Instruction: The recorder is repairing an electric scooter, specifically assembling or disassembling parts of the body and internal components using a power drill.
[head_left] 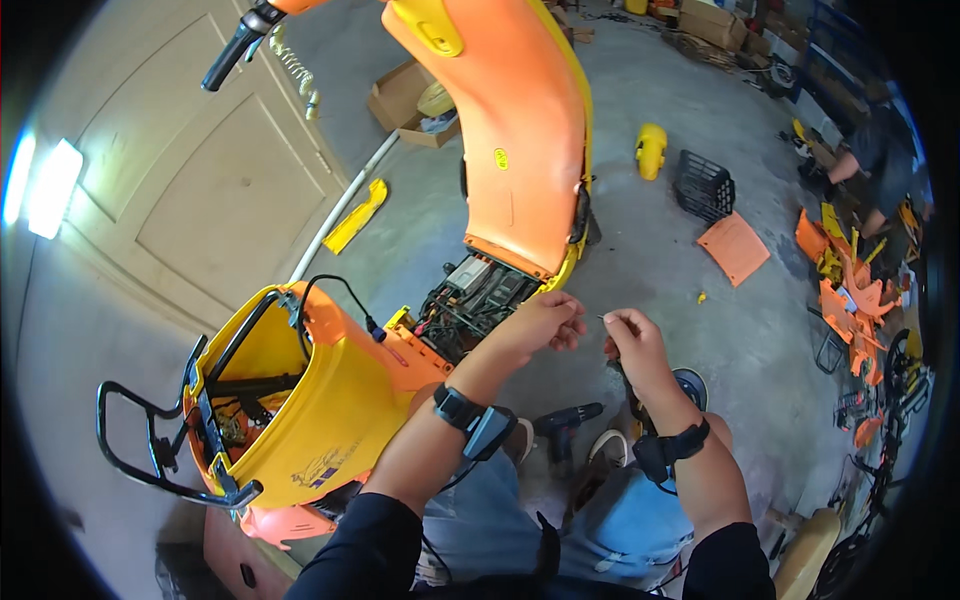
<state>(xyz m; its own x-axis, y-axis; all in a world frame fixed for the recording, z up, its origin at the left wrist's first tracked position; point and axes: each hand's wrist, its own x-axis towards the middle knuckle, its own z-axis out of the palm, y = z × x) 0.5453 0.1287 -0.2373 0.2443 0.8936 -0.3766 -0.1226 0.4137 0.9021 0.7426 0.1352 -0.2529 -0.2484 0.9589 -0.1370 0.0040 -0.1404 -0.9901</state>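
Observation:
My left hand [550, 322] has loosely curled fingers beside the scooter's exposed battery bay [478, 295]; any small item in them cannot be made out. My right hand [635, 345], just to its right, pinches a small, thin dark item too tiny to name. The orange and yellow scooter body [510, 120] rises beyond the bay. At lower left is its yellow rear section [335, 410] with a black tube rail [125, 430] and a cable [355, 295]. A power drill [560, 425] lies on the floor by my feet, below my hands.
A yellow panel [355, 215] and open carton [395, 95] lie near a beige door [220, 150]. Rightward are a yellow part [651, 152], black crate [705, 185], orange panel [733, 250] and piled body parts [850, 300]. Another person [880, 160] crouches at far right.

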